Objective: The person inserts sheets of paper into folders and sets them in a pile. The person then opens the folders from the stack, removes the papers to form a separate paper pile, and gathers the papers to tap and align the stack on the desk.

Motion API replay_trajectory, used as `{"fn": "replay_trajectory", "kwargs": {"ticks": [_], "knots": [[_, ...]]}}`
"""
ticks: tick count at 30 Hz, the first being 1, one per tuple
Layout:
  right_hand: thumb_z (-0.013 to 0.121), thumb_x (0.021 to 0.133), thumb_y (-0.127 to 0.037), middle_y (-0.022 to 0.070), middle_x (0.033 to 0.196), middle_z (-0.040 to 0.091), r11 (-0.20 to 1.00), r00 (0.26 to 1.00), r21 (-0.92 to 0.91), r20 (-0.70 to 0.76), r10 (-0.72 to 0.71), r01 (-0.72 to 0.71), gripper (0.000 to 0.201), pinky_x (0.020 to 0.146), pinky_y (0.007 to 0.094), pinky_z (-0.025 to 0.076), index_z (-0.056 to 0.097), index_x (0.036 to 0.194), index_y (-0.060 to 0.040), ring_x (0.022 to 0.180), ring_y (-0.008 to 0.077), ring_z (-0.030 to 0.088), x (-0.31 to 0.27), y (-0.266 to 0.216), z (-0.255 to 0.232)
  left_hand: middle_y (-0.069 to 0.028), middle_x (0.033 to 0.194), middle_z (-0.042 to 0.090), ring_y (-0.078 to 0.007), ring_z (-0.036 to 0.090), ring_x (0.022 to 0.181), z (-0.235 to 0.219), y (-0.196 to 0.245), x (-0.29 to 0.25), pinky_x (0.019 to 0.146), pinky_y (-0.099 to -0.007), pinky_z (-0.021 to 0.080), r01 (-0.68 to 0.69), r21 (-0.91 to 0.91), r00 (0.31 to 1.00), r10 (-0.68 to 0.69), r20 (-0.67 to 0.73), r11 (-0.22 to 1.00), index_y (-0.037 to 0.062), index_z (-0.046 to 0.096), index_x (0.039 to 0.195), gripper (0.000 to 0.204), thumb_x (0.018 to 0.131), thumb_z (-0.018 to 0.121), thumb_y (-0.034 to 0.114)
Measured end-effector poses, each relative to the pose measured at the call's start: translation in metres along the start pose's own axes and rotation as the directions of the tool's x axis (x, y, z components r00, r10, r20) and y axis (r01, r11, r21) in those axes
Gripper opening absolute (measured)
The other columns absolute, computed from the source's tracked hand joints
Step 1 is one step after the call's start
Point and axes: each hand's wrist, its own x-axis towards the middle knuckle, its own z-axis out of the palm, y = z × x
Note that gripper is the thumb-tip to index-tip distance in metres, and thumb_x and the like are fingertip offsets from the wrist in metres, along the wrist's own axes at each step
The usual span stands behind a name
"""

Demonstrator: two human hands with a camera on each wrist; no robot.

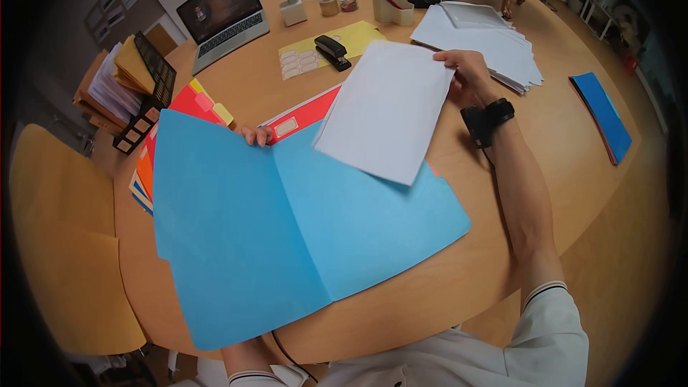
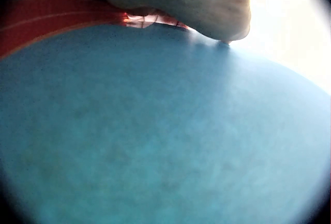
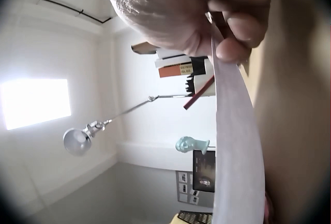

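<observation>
A light-blue file folder (image 1: 222, 222) lies spread wide, its fold running down toward the person. The left hand (image 1: 256, 136) grips it from behind the left panel, fingertips curled over the top edge near the fold; the rest of that hand is hidden. In the left wrist view, the blue panel fills most of the picture below the hand (image 2: 181, 1). White paper sheets (image 1: 387, 107) slant over the folder's right panel. The right hand (image 1: 466, 72) pinches them at their upper right corner, and the right wrist view shows the stack (image 3: 235, 131) edge-on below the fingers (image 3: 232, 50).
Red folders (image 1: 304, 115) lie behind the blue one. Farther back are a black stapler (image 1: 331, 52) on yellow label sheets, a laptop (image 1: 222, 14) and a paper pile (image 1: 476, 39). A file rack (image 1: 147, 93) stands left; a blue folder (image 1: 602, 118) lies right.
</observation>
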Motion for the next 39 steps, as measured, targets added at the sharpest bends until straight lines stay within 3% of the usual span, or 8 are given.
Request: {"fn": "replay_trajectory", "kwargs": {"ticks": [2,9,11,14,22,29,34,39], "knots": [[0.056,0.082,-0.002,0.0077,0.077,0.064,0.986,0.977,0.114,-0.187,-0.098,0.120,0.027,0.040,0.0246,0.038,0.073,0.100,0.0074,0.047,0.0120,0.049,0.008,-0.001,-0.018,-0.0116,0.107,0.059,-0.0246,0.043,0.126,0.013,0.002,-0.004,0.114,-0.0481,0.042,0.012,-0.029,0.989,-0.016,-0.146,1.000,0.0081,0.053,0.101,0.049,0.108,0.037,0.054],[0.063,0.083,-0.002,0.0184,0.085,0.067,0.937,0.754,0.232,-0.655,-0.048,0.262,0.015,0.039,0.0309,0.050,0.061,0.092,0.0096,0.058,0.0273,0.069,0.015,-0.004,-0.069,-0.0122,0.104,0.058,-0.0289,0.047,0.122,0.007,-0.003,0.001,0.110,-0.0550,0.043,-0.063,0.037,0.993,0.066,-0.099,0.997,0.0075,0.052,0.099,0.045,0.108,0.040,0.050],[0.063,0.083,-0.001,0.0197,0.086,0.067,0.922,0.721,0.263,-0.692,-0.025,0.284,0.015,0.041,0.0319,0.052,0.061,0.093,0.0101,0.059,0.0286,0.070,0.018,-0.005,-0.082,-0.0129,0.108,0.061,-0.0253,0.044,0.125,0.006,0.002,0.002,0.116,-0.0423,0.038,0.020,-0.060,0.997,-0.024,-0.067,0.998,0.0080,0.055,0.105,0.035,0.106,0.051,0.043],[0.058,0.086,0.000,0.0237,0.091,0.069,0.903,0.639,0.283,-0.769,0.013,0.323,0.019,0.045,0.0350,0.058,0.060,0.099,0.0134,0.065,0.0322,0.074,0.022,-0.009,-0.093,-0.0100,0.094,0.060,-0.0286,0.049,0.114,-0.006,0.000,-0.006,0.107,-0.0505,0.041,0.019,0.034,0.982,-0.012,-0.188,0.999,0.0085,0.055,0.093,0.056,0.109,0.029,0.055],[0.049,0.090,0.003,0.0278,0.100,0.068,0.817,0.525,0.308,-0.851,0.008,0.487,0.026,0.049,0.0396,0.065,0.058,0.108,0.0191,0.069,0.0398,0.074,0.014,-0.015,-0.087,-0.0106,0.094,0.062,-0.0270,0.050,0.116,0.014,0.006,0.002,0.111,-0.0470,0.039,0.057,-0.014,0.976,-0.058,-0.212,0.998,0.0093,0.060,0.092,0.064,0.109,0.020,0.057],[0.049,0.091,0.004,0.0299,0.098,0.066,0.815,0.503,0.324,-0.863,0.047,0.480,0.019,0.047,0.0366,0.064,0.055,0.102,0.0195,0.069,0.0398,0.074,0.032,0.000,-0.094,-0.0133,0.105,0.060,-0.0266,0.043,0.130,0.002,0.005,0.003,0.115,-0.0475,0.040,0.058,-0.086,0.997,-0.062,-0.048,0.995,0.0083,0.055,0.100,0.043,0.108,0.041,0.048],[0.049,0.092,0.004,0.0280,0.107,0.062,0.837,0.646,0.301,-0.759,-0.080,0.457,0.017,0.053,0.0347,0.065,0.050,0.105,0.0152,0.076,0.0378,0.075,0.032,0.014,-0.088,-0.0139,0.104,0.060,-0.0274,0.044,0.129,0.005,0.003,0.000,0.115,-0.0476,0.040,0.026,-0.046,0.995,-0.030,-0.100,0.999,0.0080,0.054,0.100,0.043,0.108,0.042,0.048],[0.051,0.091,0.002,0.0253,0.110,0.064,0.919,0.676,0.213,-0.733,-0.074,0.332,0.037,0.055,0.0303,0.063,0.051,0.125,0.0145,0.083,0.0319,0.073,0.047,0.023,-0.094,-0.0142,0.102,0.061,-0.0281,0.046,0.126,-0.002,0.002,0.000,0.114,-0.0476,0.041,0.008,-0.042,0.996,-0.012,-0.090,0.999,0.0073,0.057,0.100,0.034,0.106,0.051,0.041]]}}
